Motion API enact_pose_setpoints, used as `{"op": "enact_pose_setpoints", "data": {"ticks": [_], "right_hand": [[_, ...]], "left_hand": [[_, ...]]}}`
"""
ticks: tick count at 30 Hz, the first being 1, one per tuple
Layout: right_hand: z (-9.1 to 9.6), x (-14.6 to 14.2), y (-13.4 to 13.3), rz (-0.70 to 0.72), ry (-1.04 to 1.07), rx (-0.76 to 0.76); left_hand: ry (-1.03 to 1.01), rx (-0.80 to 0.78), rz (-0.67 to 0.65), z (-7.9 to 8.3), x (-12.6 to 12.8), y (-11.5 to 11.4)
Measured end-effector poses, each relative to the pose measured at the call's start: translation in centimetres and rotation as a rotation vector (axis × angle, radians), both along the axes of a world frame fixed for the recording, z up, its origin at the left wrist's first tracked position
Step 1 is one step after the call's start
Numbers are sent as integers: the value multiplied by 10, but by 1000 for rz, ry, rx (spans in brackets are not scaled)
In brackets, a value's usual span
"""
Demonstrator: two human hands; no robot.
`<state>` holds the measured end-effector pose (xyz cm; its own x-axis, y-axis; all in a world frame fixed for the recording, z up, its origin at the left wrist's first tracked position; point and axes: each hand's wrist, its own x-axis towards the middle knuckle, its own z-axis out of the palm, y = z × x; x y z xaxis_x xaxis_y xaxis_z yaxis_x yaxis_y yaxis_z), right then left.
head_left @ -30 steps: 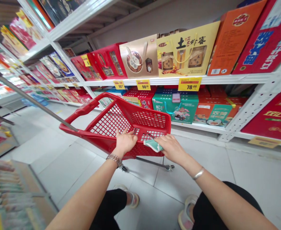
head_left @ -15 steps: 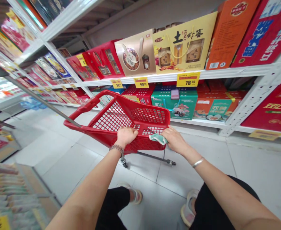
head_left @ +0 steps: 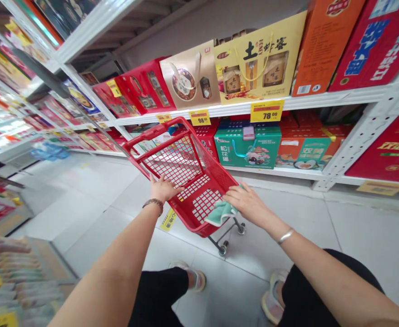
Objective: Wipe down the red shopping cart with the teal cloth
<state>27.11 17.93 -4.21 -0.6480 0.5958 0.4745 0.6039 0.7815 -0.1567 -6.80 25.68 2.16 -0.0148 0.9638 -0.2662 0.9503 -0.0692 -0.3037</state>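
Observation:
A red plastic shopping cart (head_left: 199,227) stands tilted toward me on the tiled floor, its mesh basket open at the top. My left hand (head_left: 163,188) rests on the near side rim with its fingers spread. At the front end, my right hand (head_left: 244,202) presses a green cloth with a white edge (head_left: 219,213) against the rim, the fingers bent over it. Part of the cloth hangs down inside the basket. A long grey pole with a thick dark grip (head_left: 46,75) slants from the upper left toward the cart's handle (head_left: 151,132); its lower end cannot be made out.
Behind the cart, white shelving (head_left: 192,113) carries gift boxes, including a yellow honey box (head_left: 260,59) and a green box (head_left: 247,147). Packaged goods (head_left: 25,272) lie on a low display at the lower left. A yellow floor sticker (head_left: 168,220) shows beside the cart.
The cart has turned, its front end swinging toward me. My left hand has shifted left along the rim and its fingers have spread. The pole has swung upward, and more of the cloth shows.

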Motion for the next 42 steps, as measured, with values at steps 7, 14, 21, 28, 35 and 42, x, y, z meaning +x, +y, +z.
{"op": "enact_pose_setpoints", "data": {"ticks": [7, 14, 21, 28, 35, 42], "right_hand": [[-6, 7, 9, -88, -13, -50], [7, 6, 13, -93, -87, -143], [-25, -57, -38, 91, 48, 36], [-9, -21, -6, 91, -24, -39], [0, 15, 13, -105, -56, -76], [2, -71, -52, 15, -90, -32]], "left_hand": [[-20, 34, 2, 5, 16, -8], [-108, -86, -37, 1, 60, -37], [18, -122, 84, -4, 77, -47], [5, -126, 85, 0, 70, -52], [-18, -123, 25, 0, 80, -45], [7, -145, 3, -2, 78, -43]]}}
